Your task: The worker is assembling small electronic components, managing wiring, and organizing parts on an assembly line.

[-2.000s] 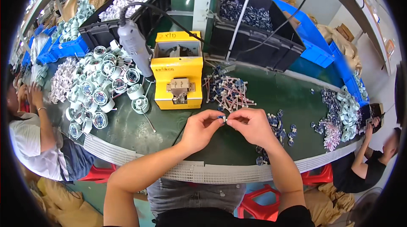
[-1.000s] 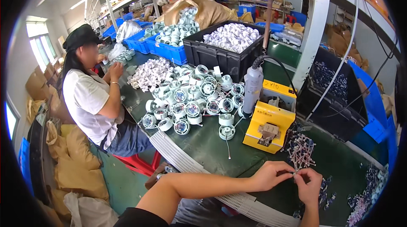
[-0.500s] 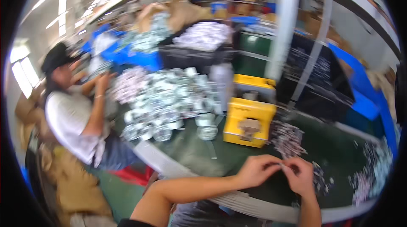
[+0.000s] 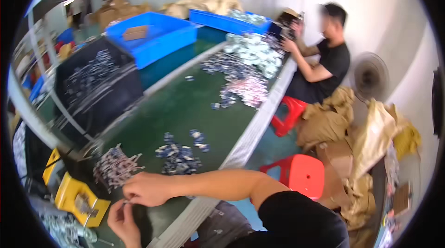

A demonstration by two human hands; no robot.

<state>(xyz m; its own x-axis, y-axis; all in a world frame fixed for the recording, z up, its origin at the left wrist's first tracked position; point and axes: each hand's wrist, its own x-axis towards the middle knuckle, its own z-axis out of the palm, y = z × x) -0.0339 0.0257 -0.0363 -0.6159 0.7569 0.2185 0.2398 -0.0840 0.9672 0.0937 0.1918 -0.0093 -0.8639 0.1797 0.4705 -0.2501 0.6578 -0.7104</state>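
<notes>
Over the near left part of the green table, my left hand and my right hand meet at their fingertips. Both are closed in a pinch on a small dark piece, too small and blurred to name. Just beyond my right hand is a heap of thin, pinkish stick-like parts. A loose cluster of small dark blue and white parts lies to the right of that heap. Left of my hands stands a yellow box-shaped device.
A black bin of small parts and a blue tray stand along the left side. Farther off, a co-worker sits by heaped pale parts. Right of the table edge are a red stool, sacks and a fan.
The view has swung far to the right, bringing in another co-worker, the blue tray and the red stools. My hands stay pinched together near the pinkish parts.
</notes>
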